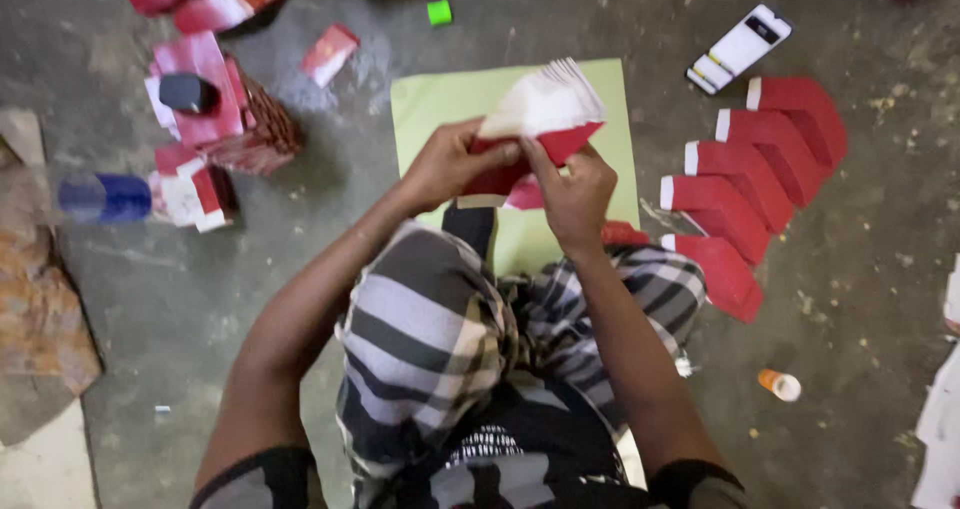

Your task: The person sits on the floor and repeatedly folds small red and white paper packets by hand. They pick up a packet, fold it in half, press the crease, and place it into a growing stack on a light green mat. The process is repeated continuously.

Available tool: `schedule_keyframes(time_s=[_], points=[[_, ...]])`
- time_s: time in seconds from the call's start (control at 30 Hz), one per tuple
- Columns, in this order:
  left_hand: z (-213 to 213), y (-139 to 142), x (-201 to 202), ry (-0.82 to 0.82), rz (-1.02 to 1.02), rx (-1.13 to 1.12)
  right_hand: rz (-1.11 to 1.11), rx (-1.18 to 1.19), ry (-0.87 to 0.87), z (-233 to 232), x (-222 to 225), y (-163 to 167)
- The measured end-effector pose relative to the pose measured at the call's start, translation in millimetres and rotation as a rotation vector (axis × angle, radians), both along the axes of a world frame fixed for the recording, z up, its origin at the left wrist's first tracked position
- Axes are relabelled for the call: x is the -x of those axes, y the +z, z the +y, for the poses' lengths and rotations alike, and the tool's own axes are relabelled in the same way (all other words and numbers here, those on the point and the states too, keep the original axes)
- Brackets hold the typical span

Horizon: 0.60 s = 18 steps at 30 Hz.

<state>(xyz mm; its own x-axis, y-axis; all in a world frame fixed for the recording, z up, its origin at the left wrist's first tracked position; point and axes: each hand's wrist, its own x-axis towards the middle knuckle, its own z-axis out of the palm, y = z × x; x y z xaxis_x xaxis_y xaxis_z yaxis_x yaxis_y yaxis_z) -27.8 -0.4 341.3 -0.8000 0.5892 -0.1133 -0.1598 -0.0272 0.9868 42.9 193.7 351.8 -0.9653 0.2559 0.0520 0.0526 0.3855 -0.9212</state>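
The person sits on the grey floor and holds a fanned stack of red and white paper pieces with both hands, above a light green sheet which lies on the floor. The left hand closes around the lower left corner of the stack, its fingers bent over the red part. The right hand pinches the bottom edge of the stack from the 5 o'clock side, thumb and fingers pressed together on the paper. The white edges of the pieces spread out like a fan toward 1 o'clock.

At 3 o'clock from the hands, a row of folded red envelopes lies overlapped on the floor, each one with a white strip on its left end. A white phone lies at 1 o'clock, beyond this row. At 9 o'clock there are piles of red and white paper, and a dark rounded thing, perhaps a stone, rests on top of one pile. A blue cylinder lies further left, blurred. A small green block is at 12 o'clock, and a small orange and white tube lies at 4 o'clock.
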Motion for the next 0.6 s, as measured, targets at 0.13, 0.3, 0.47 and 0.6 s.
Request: schedule_keyframes(time_s=[0.13, 0.3, 0.47, 0.6], points=[[3, 7, 1, -0.040, -0.009, 0.339, 0.077, 0.261, 0.056, -2, -4, 3], [5, -8, 0, -0.032, 0.066, 0.038, 0.034, 0.240, -0.066, 0, -3, -2], [9, -25, 0, 0.083, -0.025, 0.111, -0.147, 0.069, -0.163, 3, 6, -23], [5, -32, 3, 0.068, 0.061, 0.069, 0.104, 0.130, -0.107, 4, 16, -44]])
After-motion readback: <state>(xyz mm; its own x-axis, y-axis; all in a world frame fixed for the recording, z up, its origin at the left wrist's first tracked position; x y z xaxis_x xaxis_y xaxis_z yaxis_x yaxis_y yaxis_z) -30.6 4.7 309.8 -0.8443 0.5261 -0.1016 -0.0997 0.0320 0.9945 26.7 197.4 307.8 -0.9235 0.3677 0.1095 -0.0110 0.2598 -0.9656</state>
